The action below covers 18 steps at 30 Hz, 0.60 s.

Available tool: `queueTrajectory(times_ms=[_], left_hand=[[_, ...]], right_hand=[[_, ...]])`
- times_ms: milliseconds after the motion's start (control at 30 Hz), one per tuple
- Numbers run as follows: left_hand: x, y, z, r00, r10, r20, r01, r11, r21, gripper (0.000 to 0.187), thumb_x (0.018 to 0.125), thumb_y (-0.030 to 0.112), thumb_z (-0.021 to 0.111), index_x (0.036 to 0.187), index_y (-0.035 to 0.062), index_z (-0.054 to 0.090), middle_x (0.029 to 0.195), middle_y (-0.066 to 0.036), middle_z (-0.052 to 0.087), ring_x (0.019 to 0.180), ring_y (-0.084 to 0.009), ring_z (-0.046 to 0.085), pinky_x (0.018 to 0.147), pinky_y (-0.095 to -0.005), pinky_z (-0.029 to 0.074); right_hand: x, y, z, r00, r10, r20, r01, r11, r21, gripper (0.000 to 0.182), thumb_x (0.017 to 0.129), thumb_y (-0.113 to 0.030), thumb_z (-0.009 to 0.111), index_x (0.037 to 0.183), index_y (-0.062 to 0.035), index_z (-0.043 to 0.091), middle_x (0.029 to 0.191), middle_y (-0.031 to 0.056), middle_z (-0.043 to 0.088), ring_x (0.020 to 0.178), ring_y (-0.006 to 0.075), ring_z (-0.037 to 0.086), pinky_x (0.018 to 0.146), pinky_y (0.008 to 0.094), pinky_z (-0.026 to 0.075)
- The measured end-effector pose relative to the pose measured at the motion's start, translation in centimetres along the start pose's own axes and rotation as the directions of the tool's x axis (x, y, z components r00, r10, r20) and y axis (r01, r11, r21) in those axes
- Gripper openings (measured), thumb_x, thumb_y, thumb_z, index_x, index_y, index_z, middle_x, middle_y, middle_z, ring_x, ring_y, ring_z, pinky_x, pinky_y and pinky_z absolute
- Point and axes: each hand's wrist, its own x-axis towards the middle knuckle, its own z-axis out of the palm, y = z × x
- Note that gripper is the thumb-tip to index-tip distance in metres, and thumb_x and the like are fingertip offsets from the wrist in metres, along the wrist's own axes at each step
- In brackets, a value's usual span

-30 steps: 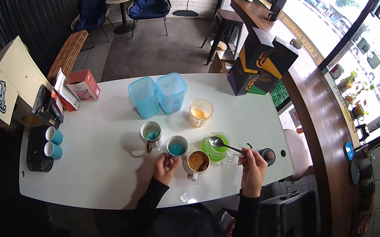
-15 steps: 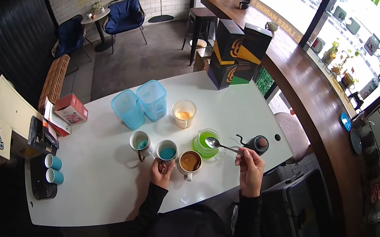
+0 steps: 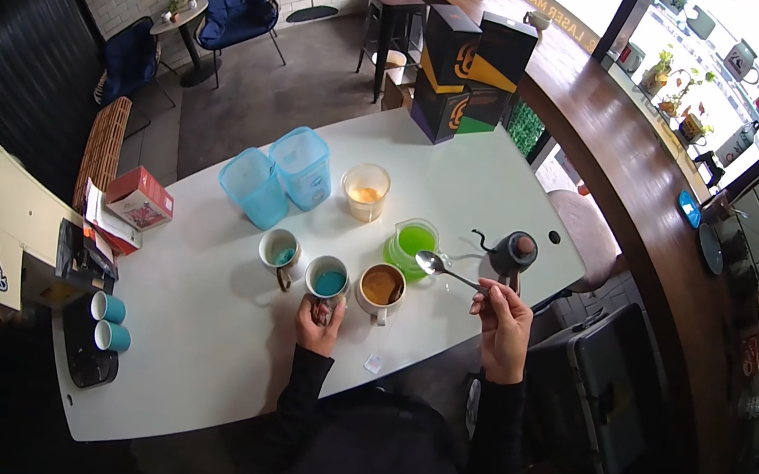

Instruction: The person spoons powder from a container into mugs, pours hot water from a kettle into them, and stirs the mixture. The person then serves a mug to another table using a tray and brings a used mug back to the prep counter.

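My left hand (image 3: 317, 326) is closed round the handle of a mug (image 3: 327, 279) with teal inside, which stands on the white table. Held in my right hand (image 3: 500, 331) is a metal spoon (image 3: 434, 264), its bowl over the near side of a glass jug (image 3: 412, 245) of bright green liquid. Left of my left hand stands another mug (image 3: 278, 250) with a little teal in it. Between my hands is a mug (image 3: 382, 287) of brown liquid, a dark strip against its inner wall. Farther back stands a clear cup (image 3: 364, 193) with an orange-brown residue.
Two blue translucent containers (image 3: 302, 169) stand behind the mugs. A black gooseneck kettle (image 3: 510, 254) is right of the jug. Dark boxes (image 3: 469, 75) are stacked at the far edge. A cream machine (image 3: 11, 223) and two teal cups (image 3: 110, 322) stand at the left. A small tea-bag tag (image 3: 373, 363) lies near the front.
The whole view has shifted slightly, with things on the table appearing a little higher. Both hands keep their holds, and the spoon stays near the jug.
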Motion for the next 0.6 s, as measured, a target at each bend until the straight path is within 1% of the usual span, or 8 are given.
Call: queueTrajectory(times_ms=[100,167,200,367,433,467,500,600], left_hand=[[-0.6,0.3,-0.7,1.000,0.008,0.026,-0.008,1.000,-0.011,0.029,0.082,0.015,0.076,0.081,0.0052,0.049,0.070,0.003,0.045,0.058,-0.0055,0.040,0.051,-0.0219,0.036],[-1.2,1.0,-0.9,1.000,-0.002,0.021,0.003,0.997,-0.074,0.026,0.083,0.013,0.075,0.087,0.0031,0.051,0.079,0.000,0.051,0.065,-0.0072,0.050,0.057,-0.0230,0.045],[-1.5,0.2,-1.2,0.995,-0.085,0.052,0.090,0.990,-0.105,0.026,0.084,0.011,0.073,0.096,0.0002,0.052,0.090,-0.004,0.056,0.078,-0.0112,0.058,0.068,-0.0270,0.054],[-2.1,0.0,-1.4,0.999,-0.020,0.050,0.026,0.991,-0.128,0.033,0.085,0.010,0.072,0.108,-0.0014,0.050,0.097,-0.007,0.057,0.090,-0.0142,0.059,0.080,-0.0300,0.055],[-1.5,-1.6,-1.6,0.999,-0.009,0.052,0.015,0.994,-0.112,0.034,0.085,0.010,0.072,0.107,-0.0003,0.049,0.096,-0.007,0.057,0.089,-0.0139,0.059,0.078,-0.0292,0.055],[-1.0,-2.5,-1.8,0.998,0.054,0.034,-0.050,0.994,-0.095,0.033,0.085,0.010,0.071,0.106,0.0003,0.048,0.096,-0.007,0.058,0.089,-0.0137,0.059,0.077,-0.0287,0.054],[-0.8,-2.5,-1.8,0.993,0.115,0.023,-0.113,0.991,-0.078,0.032,0.086,0.009,0.071,0.105,0.0008,0.047,0.096,-0.007,0.058,0.088,-0.0134,0.059,0.075,-0.0283,0.054],[-0.6,-0.4,-2.3,0.989,0.129,0.077,-0.121,0.987,-0.106,0.029,0.087,0.009,0.070,0.103,0.0016,0.046,0.095,-0.007,0.059,0.086,-0.0130,0.059,0.074,-0.0272,0.053]], right_hand=[[-2.1,-0.1,0.0,1.000,0.000,-0.015,0.000,1.000,-0.003,0.024,0.097,-0.009,0.055,0.111,0.0095,0.063,0.086,0.0124,0.067,0.074,0.0152,0.062,0.073,0.0277,0.051],[-3.9,-0.2,0.0,0.999,0.002,-0.043,-0.003,1.000,-0.017,0.025,0.097,-0.008,0.055,0.112,0.0097,0.063,0.087,0.0132,0.067,0.075,0.0157,0.063,0.074,0.0276,0.051],[-5.0,-0.3,0.0,0.999,-0.002,-0.048,0.002,1.000,-0.009,0.025,0.097,-0.008,0.056,0.113,0.0099,0.062,0.088,0.0138,0.068,0.076,0.0162,0.064,0.076,0.0277,0.051],[-11.4,-0.5,-0.8,0.995,0.003,-0.099,-0.005,1.000,-0.019,0.028,0.097,-0.010,0.058,0.117,0.0087,0.060,0.092,0.0131,0.068,0.079,0.0159,0.064,0.077,0.0273,0.052],[-13.9,-0.4,-1.5,0.983,-0.043,-0.177,0.043,0.999,-0.001,0.026,0.095,-0.007,0.058,0.117,0.0089,0.061,0.093,0.0158,0.069,0.080,0.0171,0.066,0.078,0.0287,0.053],[-15.3,0.1,-2.2,0.978,-0.049,-0.202,0.050,0.999,0.004,0.027,0.095,-0.006,0.058,0.117,0.0093,0.061,0.095,0.0164,0.069,0.080,0.0173,0.066,0.079,0.0289,0.053],[-16.6,0.3,-2.7,0.977,-0.045,-0.209,0.046,0.999,-0.001,0.027,0.095,-0.006,0.058,0.117,0.0093,0.061,0.095,0.0164,0.069,0.080,0.0173,0.066,0.079,0.0289,0.053],[-20.1,1.3,-3.5,0.952,-0.031,-0.304,0.030,1.000,-0.008,0.029,0.096,-0.008,0.057,0.120,0.0079,0.059,0.097,0.0153,0.069,0.081,0.0167,0.066,0.080,0.0295,0.053]])
